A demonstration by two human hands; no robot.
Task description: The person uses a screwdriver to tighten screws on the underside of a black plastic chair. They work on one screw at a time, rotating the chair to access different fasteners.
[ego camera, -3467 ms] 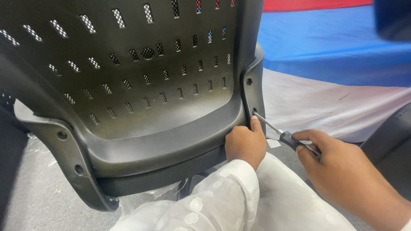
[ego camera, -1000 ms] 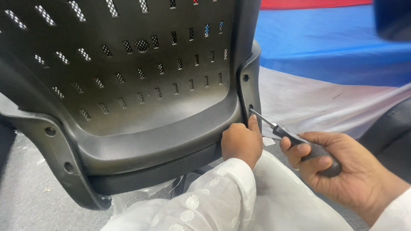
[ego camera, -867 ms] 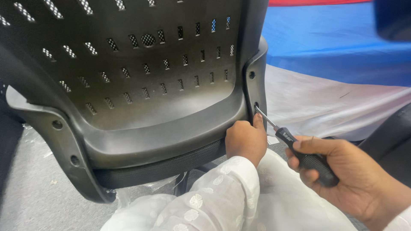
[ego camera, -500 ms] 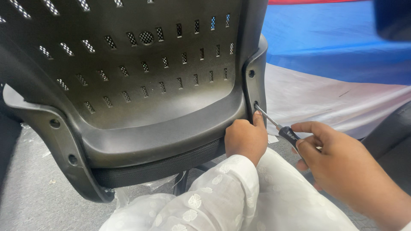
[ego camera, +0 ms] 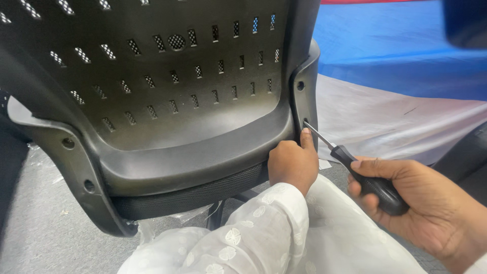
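Note:
A black plastic chair back (ego camera: 167,101) with rows of small slots fills the upper left of the head view. My left hand (ego camera: 293,163) rests against its lower right edge, one finger pointing up beside a screw hole (ego camera: 306,122) in the side bracket. My right hand (ego camera: 413,200) grips the black handle of a screwdriver (ego camera: 355,165). Its metal shaft slants up and left, and the tip sits at that screw hole. A second hole (ego camera: 300,86) lies higher on the same bracket.
Blue fabric (ego camera: 395,56) and a pale grey sheet (ego camera: 385,122) lie behind the chair at right. Grey floor (ego camera: 45,223) shows at lower left. My white patterned sleeve (ego camera: 264,233) covers the bottom middle. A dark object (ego camera: 464,152) stands at the right edge.
My right hand has turned on the screwdriver handle and regripped it while the tip stays at the lower hole. My left hand has kept its place on the chair edge.

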